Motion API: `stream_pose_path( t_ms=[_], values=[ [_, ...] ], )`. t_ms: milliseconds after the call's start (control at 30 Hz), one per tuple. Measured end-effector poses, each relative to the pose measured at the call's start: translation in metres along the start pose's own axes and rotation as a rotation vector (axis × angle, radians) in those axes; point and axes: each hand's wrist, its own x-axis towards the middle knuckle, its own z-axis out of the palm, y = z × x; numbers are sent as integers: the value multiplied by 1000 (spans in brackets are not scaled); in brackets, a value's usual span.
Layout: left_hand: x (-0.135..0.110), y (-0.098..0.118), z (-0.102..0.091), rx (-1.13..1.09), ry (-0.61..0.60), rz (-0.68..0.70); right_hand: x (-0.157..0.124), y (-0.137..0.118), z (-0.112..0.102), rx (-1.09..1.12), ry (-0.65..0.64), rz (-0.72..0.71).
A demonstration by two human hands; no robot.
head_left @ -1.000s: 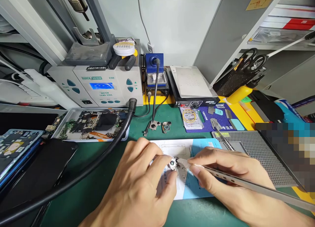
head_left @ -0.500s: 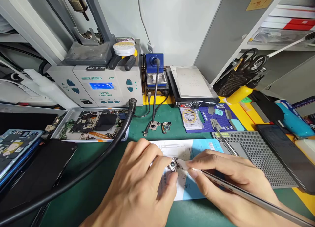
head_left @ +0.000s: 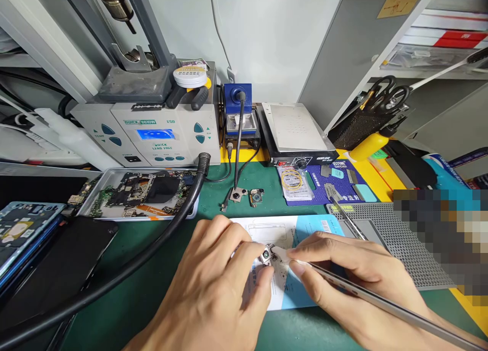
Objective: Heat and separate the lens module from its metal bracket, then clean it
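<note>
My left hand (head_left: 217, 285) holds a small phone camera module (head_left: 266, 255) between thumb and index finger, its lens facing up. My right hand (head_left: 358, 275) is closed in a pinch around a long, slim grey metal tool (head_left: 385, 301), whose shaft runs back toward the lower right. A soft white piece (head_left: 281, 253), perhaps cotton or tissue, sticks out past the right fingertips and meets the module's right side. Beneath both hands lies a white and blue printed card (head_left: 312, 224). Fingers partly cover the module.
Two loose camera modules (head_left: 256, 197) sit beyond the card. A hot-air station (head_left: 152, 137) stands behind, its black hose (head_left: 152, 257) sweeping across the left. A tray of circuit boards (head_left: 141, 193), a soldering stand (head_left: 241, 122), a heating plate (head_left: 297, 132) and tweezers (head_left: 348, 219) surround the work area.
The whole view has shifted slightly. Both hands keep almost the same pose, and the white piece stays against the module. A patch at the right is now pixelated.
</note>
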Motion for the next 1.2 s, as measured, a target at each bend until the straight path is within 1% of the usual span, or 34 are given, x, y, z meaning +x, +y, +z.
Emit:
stream_pose_path(
  t_ms=[133, 267, 400, 567, 633, 867, 933, 1067, 1200],
  values=[
    [4, 0, 1, -9, 7, 8, 1, -2, 0, -20, -10, 16],
    [5, 1, 2, -16, -1, 11, 1, -2, -1, -21, 11, 27],
    [4, 2, 2, 2, 4, -4, 2, -2, -2, 7, -22, 42],
    [0, 0, 3, -29, -3, 14, 3, -4, -3, -28, 16, 64],
    [-1, -1, 3, -33, -5, 19, 3, -5, -3, -17, 7, 51],
    [1, -4, 6, -42, 17, 37, 4, -5, -3, -34, 4, 79],
    [1, -4, 6, -37, 13, 33, 5, -6, -3, -42, -8, 78],
    [1, -2, 3, -43, 6, 31, 6, -7, -5, -34, 17, 84],
    [2, -2, 4, -54, 8, 22, 7, -9, -6, -33, 7, 83]
  ],
)
